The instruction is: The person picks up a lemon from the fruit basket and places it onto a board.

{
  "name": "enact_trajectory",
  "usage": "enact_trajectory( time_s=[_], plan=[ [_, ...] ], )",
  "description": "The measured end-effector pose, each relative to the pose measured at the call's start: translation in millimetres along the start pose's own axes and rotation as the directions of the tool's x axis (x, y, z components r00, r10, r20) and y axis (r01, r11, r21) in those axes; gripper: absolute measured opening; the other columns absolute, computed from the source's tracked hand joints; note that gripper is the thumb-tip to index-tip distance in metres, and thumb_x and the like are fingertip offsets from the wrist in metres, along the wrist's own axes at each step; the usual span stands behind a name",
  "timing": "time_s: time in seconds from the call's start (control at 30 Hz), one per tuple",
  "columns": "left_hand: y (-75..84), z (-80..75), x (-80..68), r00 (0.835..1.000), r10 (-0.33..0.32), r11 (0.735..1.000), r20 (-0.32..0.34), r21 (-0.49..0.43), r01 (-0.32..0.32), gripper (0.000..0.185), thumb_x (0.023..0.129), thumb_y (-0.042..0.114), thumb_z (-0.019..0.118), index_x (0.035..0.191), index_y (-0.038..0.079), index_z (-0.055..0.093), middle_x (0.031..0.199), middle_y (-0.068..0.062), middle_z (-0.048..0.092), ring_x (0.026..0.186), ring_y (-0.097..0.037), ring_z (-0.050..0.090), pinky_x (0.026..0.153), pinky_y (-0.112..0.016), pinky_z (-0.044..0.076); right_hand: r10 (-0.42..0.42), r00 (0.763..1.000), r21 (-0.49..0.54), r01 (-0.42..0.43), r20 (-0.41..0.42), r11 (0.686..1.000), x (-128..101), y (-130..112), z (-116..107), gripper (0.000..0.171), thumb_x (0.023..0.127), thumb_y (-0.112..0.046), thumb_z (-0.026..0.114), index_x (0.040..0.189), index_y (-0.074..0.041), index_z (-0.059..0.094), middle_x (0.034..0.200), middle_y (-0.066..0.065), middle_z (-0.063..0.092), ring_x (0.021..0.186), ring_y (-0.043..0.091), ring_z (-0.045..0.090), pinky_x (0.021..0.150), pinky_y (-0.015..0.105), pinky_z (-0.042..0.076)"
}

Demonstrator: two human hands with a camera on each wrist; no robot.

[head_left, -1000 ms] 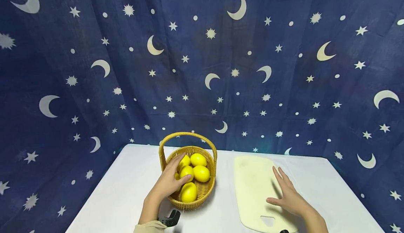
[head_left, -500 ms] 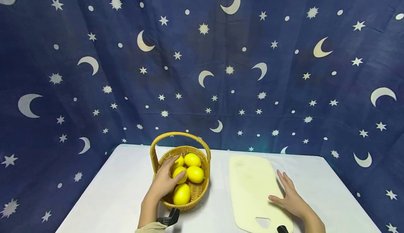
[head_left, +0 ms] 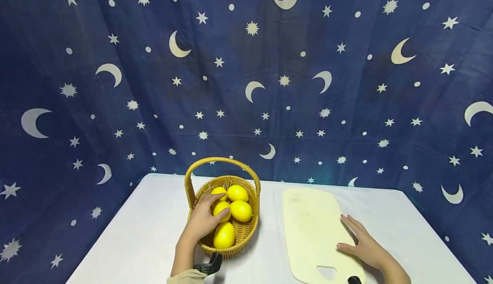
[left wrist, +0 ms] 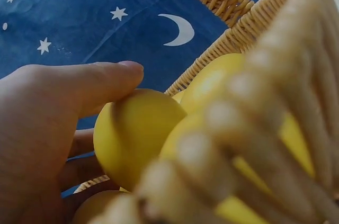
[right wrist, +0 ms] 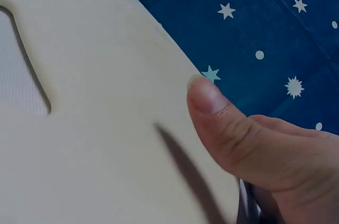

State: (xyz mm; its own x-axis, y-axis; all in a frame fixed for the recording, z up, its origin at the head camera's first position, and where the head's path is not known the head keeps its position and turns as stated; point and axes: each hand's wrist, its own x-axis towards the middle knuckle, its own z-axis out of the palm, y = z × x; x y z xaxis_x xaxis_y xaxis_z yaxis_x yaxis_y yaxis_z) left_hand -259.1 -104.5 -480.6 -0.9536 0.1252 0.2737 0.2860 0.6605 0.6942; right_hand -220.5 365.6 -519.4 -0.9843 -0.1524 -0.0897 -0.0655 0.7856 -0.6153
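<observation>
Here, white tabletop (head_left: pixel 269 232) separates the basket rim (head_left: pixel 227 251) and board edge (head_left: pixel 288 232).

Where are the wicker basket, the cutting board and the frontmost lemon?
Wicker basket (head_left: pixel 231 250): head view, on its front rim.
Cutting board (head_left: pixel 313 228): head view, middle of its surface.
Frontmost lemon (head_left: pixel 224 235): head view, middle of its visible side.

Beige sleeve (head_left: pixel 187 276), black left wrist strap (head_left: pixel 205 268)
</observation>
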Motion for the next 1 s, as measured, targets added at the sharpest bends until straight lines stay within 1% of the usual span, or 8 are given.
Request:
enact_trajectory(
  time_s=[0.1, 0.23, 0.43, 0.5, 0.67, 0.73, 0.83, 1.0],
  plan=[
    [0.3, -3.1, 0.2, 1.000, -0.001, 1.000, 0.009, 0.015, 0.001, 0.049, 0.084, 0.035, 0.070, 0.128, 0.016, 0.059, 0.129, -0.007, 0.059, 0.128, -0.033, 0.047, 0.106, -0.054, 0.037, -0.011, 1.000, 0.017, 0.010, 0.011, 1.000, -1, -4, 0, 0.092, 0.079, -0.039, 0.072, 0.148, -0.002, 0.025, 0.151, 0.033, 0.011, 0.134, 0.059, 0.010, 0.098, 0.077, 0.013],
    [0.2, -5.1, -2.1, 0.999, -0.029, 1.000, 0.025, 0.012, 0.028, 0.054, 0.084, 0.034, 0.070, 0.132, 0.015, 0.055, 0.131, -0.006, 0.058, 0.129, -0.032, 0.047, 0.106, -0.053, 0.037, -0.007, 1.000, 0.021, 0.006, 0.025, 1.000, -1, -8, 2, 0.092, 0.078, -0.040, 0.073, 0.147, -0.001, 0.027, 0.151, 0.034, 0.013, 0.135, 0.059, 0.010, 0.098, 0.078, 0.012],
    [1.9, -6.6, -6.1, 0.997, -0.029, 1.000, 0.069, -0.005, 0.029, 0.063, 0.081, 0.020, 0.070, 0.138, 0.010, 0.045, 0.130, -0.008, 0.058, 0.123, -0.031, 0.052, 0.103, -0.051, 0.040, 0.000, 0.999, 0.024, -0.001, 0.043, 1.000, -4, -4, 4, 0.092, 0.076, -0.039, 0.074, 0.146, 0.000, 0.029, 0.152, 0.034, 0.012, 0.135, 0.059, 0.009, 0.098, 0.078, 0.010],
    [2.5, -6.5, -6.8, 0.996, -0.015, 1.000, 0.086, 0.004, 0.014, 0.063, 0.079, 0.019, 0.071, 0.137, 0.008, 0.047, 0.131, -0.010, 0.056, 0.123, -0.032, 0.051, 0.102, -0.052, 0.041, 0.002, 0.999, 0.044, -0.004, 0.052, 0.999, -6, -1, 4, 0.092, 0.075, -0.037, 0.075, 0.145, 0.003, 0.030, 0.151, 0.035, 0.010, 0.135, 0.060, 0.005, 0.100, 0.077, 0.006],
    [3.3, -3.0, -4.8, 0.991, 0.023, 1.000, 0.129, 0.017, -0.025, 0.062, 0.078, 0.020, 0.073, 0.133, 0.005, 0.051, 0.134, -0.011, 0.053, 0.120, -0.030, 0.052, 0.099, -0.051, 0.043, -0.010, 1.000, 0.050, 0.009, 0.028, 0.999, -8, 5, -1, 0.092, 0.073, -0.034, 0.076, 0.140, 0.011, 0.032, 0.147, 0.041, 0.010, 0.132, 0.063, 0.000, 0.098, 0.077, -0.009],
    [3.3, -2.0, -3.9, 0.990, 0.036, 0.999, 0.139, 0.016, -0.038, 0.060, 0.077, 0.020, 0.074, 0.131, 0.004, 0.053, 0.133, -0.010, 0.054, 0.119, -0.029, 0.052, 0.099, -0.050, 0.043, -0.013, 1.000, 0.029, 0.012, 0.025, 0.999, -9, 6, -3, 0.093, 0.073, -0.036, 0.076, 0.139, 0.012, 0.033, 0.146, 0.041, 0.011, 0.131, 0.063, 0.001, 0.096, 0.078, -0.009],
    [4.5, -3.3, -3.7, 0.988, 0.048, 0.999, 0.146, 0.019, -0.051, 0.056, 0.078, 0.021, 0.074, 0.128, 0.003, 0.056, 0.130, -0.010, 0.055, 0.119, -0.030, 0.052, 0.100, -0.051, 0.043, 0.007, 0.999, 0.028, -0.009, 0.050, 1.000, -11, 5, -6, 0.095, 0.072, -0.037, 0.076, 0.140, 0.013, 0.031, 0.146, 0.041, 0.011, 0.132, 0.063, 0.000, 0.096, 0.078, -0.009],
    [9.8, -7.1, -4.3, 0.985, 0.017, 0.999, 0.170, 0.029, -0.023, 0.048, 0.086, 0.027, 0.067, 0.128, 0.005, 0.059, 0.129, -0.012, 0.055, 0.122, -0.034, 0.050, 0.103, -0.055, 0.039, 0.019, 0.997, 0.068, -0.023, 0.068, 0.997, -15, 4, -10, 0.097, 0.072, -0.033, 0.077, 0.140, 0.016, 0.027, 0.146, 0.041, 0.008, 0.131, 0.063, -0.004, 0.097, 0.077, -0.009]
  ],
)
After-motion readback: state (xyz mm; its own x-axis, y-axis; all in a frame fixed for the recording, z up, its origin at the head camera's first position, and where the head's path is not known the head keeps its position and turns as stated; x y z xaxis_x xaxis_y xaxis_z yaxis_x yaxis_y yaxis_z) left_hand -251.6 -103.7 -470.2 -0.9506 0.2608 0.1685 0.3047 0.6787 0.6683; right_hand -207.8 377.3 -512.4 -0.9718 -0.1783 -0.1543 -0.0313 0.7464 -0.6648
